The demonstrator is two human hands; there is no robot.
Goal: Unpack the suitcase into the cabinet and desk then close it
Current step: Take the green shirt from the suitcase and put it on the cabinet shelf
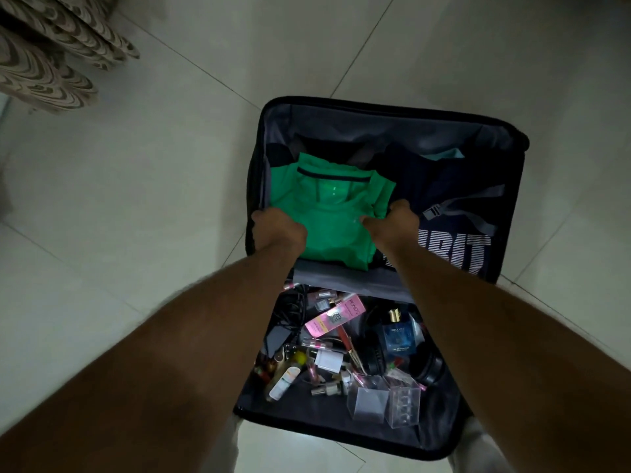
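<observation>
1. Both hands, left hand point(278, 230) and right hand point(392, 220), grip the folded green shirt point(327, 216) by its sides.
2. The shirt lies in the open suitcase point(273, 121); lifted unevenly, it may unfold.
3. The dark shirt point(454, 213) beside it may snag.

suitcase point(386, 110): 1, lay open
green shirt point(327, 220): 1
hands: 2, left hand point(276, 230), right hand point(392, 221)
blue perfume bottle point(397, 332): 1
clear boxes point(403, 401): 2
pink tube point(336, 315): 1

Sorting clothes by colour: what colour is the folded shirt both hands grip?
Bright green shirt with a dark collar stripe, seen in the head view.
</observation>
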